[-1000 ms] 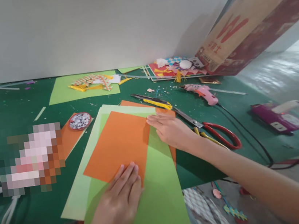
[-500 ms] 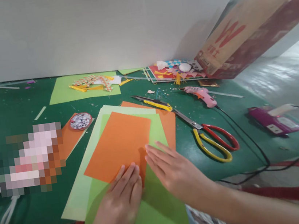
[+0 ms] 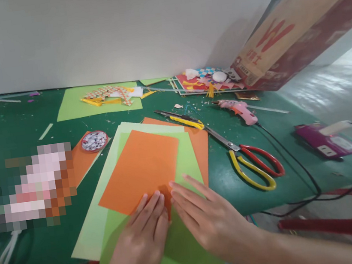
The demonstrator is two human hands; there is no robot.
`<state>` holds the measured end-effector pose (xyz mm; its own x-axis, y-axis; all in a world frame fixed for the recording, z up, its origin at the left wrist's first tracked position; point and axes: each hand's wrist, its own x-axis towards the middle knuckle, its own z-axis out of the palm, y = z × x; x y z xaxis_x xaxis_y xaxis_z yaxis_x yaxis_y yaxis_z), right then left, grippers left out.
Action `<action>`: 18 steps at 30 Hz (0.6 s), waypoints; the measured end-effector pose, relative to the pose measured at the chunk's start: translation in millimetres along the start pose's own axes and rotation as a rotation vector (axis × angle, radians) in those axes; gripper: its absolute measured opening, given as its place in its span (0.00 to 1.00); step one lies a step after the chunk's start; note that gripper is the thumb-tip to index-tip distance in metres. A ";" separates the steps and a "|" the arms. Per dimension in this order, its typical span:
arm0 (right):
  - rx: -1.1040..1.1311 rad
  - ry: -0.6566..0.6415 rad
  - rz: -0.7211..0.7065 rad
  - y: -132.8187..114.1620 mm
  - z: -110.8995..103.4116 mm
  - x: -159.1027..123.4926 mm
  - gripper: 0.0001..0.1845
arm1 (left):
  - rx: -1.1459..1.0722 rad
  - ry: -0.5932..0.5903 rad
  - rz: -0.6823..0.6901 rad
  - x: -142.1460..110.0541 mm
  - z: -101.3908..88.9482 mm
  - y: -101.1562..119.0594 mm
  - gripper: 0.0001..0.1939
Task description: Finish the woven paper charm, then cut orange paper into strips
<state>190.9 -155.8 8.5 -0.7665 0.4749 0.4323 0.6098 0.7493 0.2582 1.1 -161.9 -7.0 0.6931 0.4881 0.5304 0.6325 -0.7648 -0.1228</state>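
An orange paper sheet (image 3: pixel 141 167) lies on top of a stack of light green sheets (image 3: pixel 191 251) and another orange sheet (image 3: pixel 200 146) on the green table (image 3: pixel 17 135). My left hand (image 3: pixel 142 244) lies flat, fingers together and stretched out, its tips on the near corner of the top orange sheet. My right hand (image 3: pixel 207 219) lies flat beside it with fingers spread, its fingertips at the same corner and resting on the green sheet. Neither hand holds anything.
Red-and-yellow scissors (image 3: pixel 251 165) and a yellow utility knife (image 3: pixel 184 120) lie right of the sheets. A pink glue gun (image 3: pixel 240 110) with black cable, a purple power strip (image 3: pixel 326 142), a tin of googly eyes (image 3: pixel 94 141), paper scraps (image 3: pixel 109 95) and a cardboard box (image 3: pixel 280 36) lie farther off.
My right hand has slid from the far right edge of the orange sheet down to its near corner, beside my left hand. My left hand has stayed in place.
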 end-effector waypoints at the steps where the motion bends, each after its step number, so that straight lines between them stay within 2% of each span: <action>1: -0.001 0.009 0.004 -0.6 0.3 -0.3 0.17 | 0.001 -0.002 0.001 0.3 -0.2 0.2 0.15; 6: -0.083 0.020 0.015 3.3 8.0 -3.3 0.17 | 0.003 0.002 -0.027 1.1 1.3 3.0 0.14; 9: -0.190 -0.018 0.049 17.6 17.1 -4.4 0.16 | 0.000 -0.001 -0.020 0.6 2.5 3.7 0.14; 14: -0.225 -0.076 0.079 48.4 31.4 -0.2 0.17 | 0.014 -0.022 -0.021 -1.7 2.6 2.9 0.14; 18: -0.281 -0.128 0.116 62.2 39.6 6.9 0.17 | -0.011 -0.044 -0.041 -0.9 1.6 4.0 0.12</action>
<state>215.6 -87.6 -6.6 -0.6969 0.6174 0.3649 0.7125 0.5384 0.4500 3.6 -164.7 -9.3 0.6811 0.5369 0.4978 0.6571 -0.7482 -0.0921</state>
